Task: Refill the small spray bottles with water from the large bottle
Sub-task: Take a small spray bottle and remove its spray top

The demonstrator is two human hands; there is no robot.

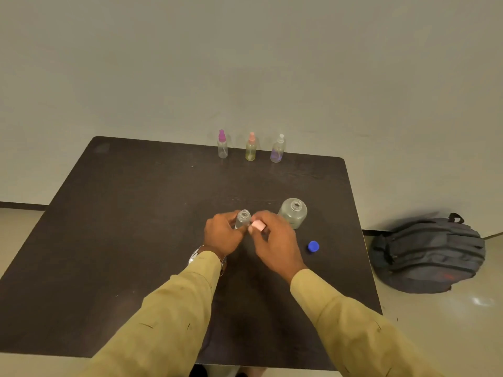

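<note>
My left hand [221, 234] grips a small clear spray bottle [243, 218] that stands uncapped in the middle of the dark table [130, 240]. Right beside the bottle's neck, my right hand [275, 240] holds its pale pink spray cap [258, 226]. The large clear bottle [293, 213] stands open just to the right, behind my right hand. Its blue cap [313, 246] lies on the table near my right wrist. At the far edge three capped spray bottles stand in a row: one with a magenta top [222, 144], one with a peach top [251, 147], one with a white top [278, 148].
A grey backpack [427, 254] lies on the floor to the right of the table. A plain wall rises just behind the table's far edge. The table's right edge runs close to the blue cap.
</note>
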